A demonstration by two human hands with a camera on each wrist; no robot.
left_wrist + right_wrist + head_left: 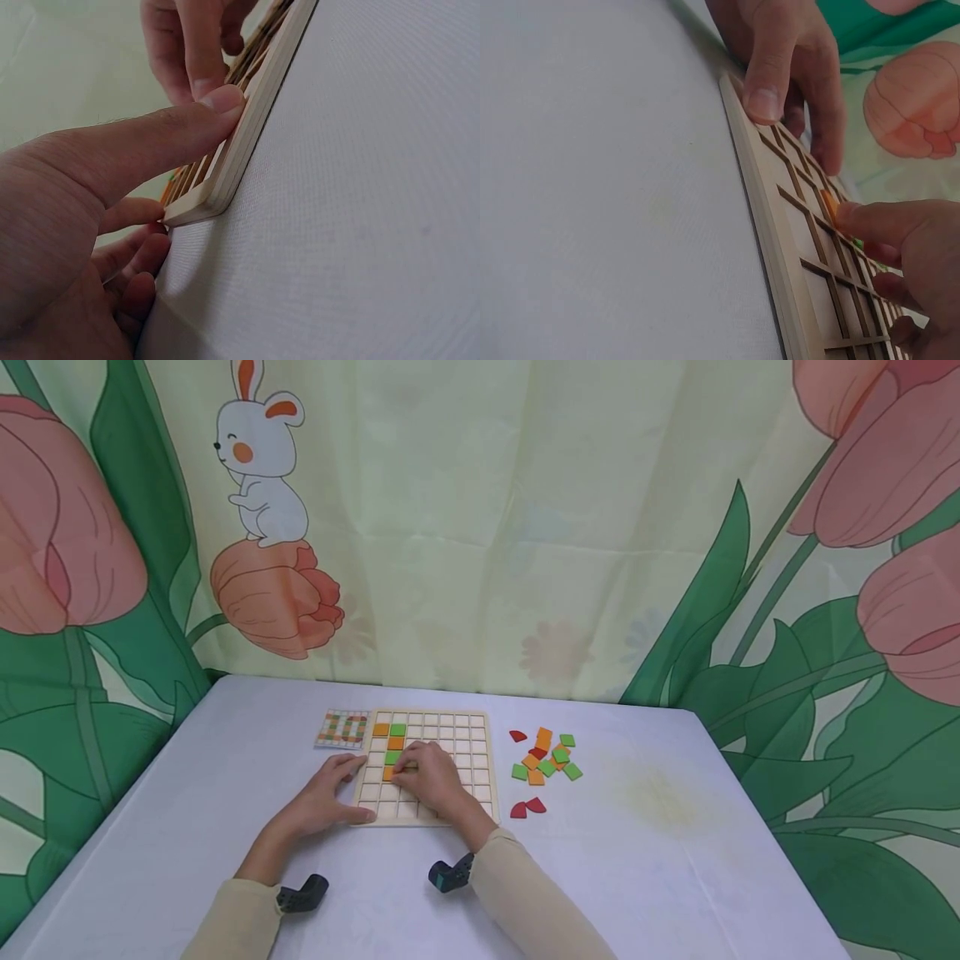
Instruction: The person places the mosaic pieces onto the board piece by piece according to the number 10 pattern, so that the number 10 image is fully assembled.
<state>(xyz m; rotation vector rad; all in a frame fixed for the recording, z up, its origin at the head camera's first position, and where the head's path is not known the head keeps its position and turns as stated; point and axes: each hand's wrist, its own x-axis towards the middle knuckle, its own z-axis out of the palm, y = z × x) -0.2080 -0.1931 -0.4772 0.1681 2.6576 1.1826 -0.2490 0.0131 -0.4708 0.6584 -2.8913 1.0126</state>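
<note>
Pinching orange tile in right hand, at second column from left on board. Steadying near-left corner with loose-fingered left hand. Square tile, press flat, avoid nudging green tile.

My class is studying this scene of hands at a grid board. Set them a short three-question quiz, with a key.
1. Which colour is the tile that the right hand's thumb touches? A) red B) green C) orange
2. True or false: the left hand is clear of the grid board.
3. Fill in: in the head view, the patterned card lies to the ___ of the grid board.

Key: 1. C. 2. False; it touches the grid board. 3. left.
</note>
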